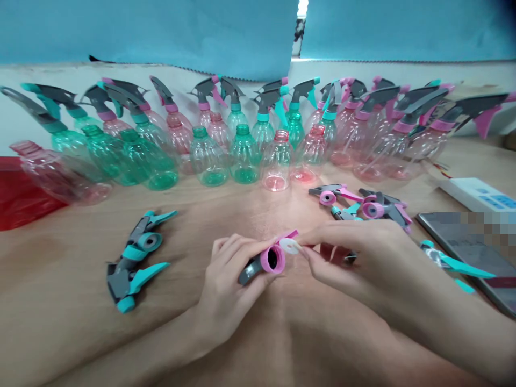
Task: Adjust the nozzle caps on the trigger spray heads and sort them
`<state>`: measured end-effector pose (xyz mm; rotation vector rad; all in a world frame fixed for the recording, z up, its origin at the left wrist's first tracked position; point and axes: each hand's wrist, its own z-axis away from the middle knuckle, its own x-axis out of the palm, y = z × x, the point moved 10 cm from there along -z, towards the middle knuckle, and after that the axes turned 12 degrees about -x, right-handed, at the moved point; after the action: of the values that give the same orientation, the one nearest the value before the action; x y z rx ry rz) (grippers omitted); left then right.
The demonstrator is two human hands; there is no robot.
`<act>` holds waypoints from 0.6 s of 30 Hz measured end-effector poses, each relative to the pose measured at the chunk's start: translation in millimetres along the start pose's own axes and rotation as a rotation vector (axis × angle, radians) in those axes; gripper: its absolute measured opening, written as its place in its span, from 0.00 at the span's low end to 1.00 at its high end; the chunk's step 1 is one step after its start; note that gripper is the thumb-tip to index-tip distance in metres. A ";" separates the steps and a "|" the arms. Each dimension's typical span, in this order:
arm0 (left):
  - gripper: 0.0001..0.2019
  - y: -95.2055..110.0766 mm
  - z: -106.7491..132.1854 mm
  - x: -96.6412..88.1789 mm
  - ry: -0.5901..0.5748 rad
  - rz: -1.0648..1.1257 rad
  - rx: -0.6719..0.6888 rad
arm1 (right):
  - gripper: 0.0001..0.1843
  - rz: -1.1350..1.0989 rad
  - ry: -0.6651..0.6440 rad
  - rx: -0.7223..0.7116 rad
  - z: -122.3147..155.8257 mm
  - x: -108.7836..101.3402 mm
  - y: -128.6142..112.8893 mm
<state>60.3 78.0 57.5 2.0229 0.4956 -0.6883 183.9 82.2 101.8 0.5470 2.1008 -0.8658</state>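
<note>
Spray head [265, 262] clasped in left hand [226, 271], disc [285, 245] pinched in right hand [357, 244], blue label [500, 201] illegible

Sprayer head [265, 261] partly hidden, phone [455, 242] cropped

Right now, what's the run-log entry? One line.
left hand: holds gray-pink spray head | right hand: pinches white disc beside pink collar | left side: two teal-trimmed spray heads | behind: bottles

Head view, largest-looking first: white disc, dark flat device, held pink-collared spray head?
1. Dark flat device, cut off by the picture's edge
2. Pink-collared spray head, partly covered by the left hand
3. White disc
</note>
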 end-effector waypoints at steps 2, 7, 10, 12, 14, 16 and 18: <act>0.12 -3.2 -1.1 0.3 -0.004 0.028 -0.032 | 0.11 -0.179 -0.123 -0.009 -5.1 10.3 1.5; 0.11 -1.1 -1.1 1.4 -0.021 0.101 -0.007 | 0.11 -0.332 -0.250 -0.022 -7.7 27.2 3.3; 0.11 0.1 -1.2 1.8 -0.027 0.115 0.005 | 0.09 -0.380 -0.248 0.040 -4.9 33.2 9.6; 0.12 -0.4 -1.4 2.3 -0.031 0.115 -0.003 | 0.09 -0.390 -0.196 0.068 -4.7 31.3 12.1; 0.12 -0.6 -1.4 3.1 -0.039 0.112 -0.006 | 0.08 -0.356 -0.129 0.075 -5.2 26.2 12.8; 0.12 -0.5 -1.4 3.5 -0.044 0.113 -0.004 | 0.08 -0.315 -0.086 0.065 -5.2 22.6 11.5; 0.13 -0.7 -1.4 3.9 -0.049 0.116 -0.004 | 0.07 -0.285 -0.083 0.049 -4.1 22.7 9.7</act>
<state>63.2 79.9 55.1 2.0092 0.3477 -0.6641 174.2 93.8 81.8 0.2334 2.1158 -1.0833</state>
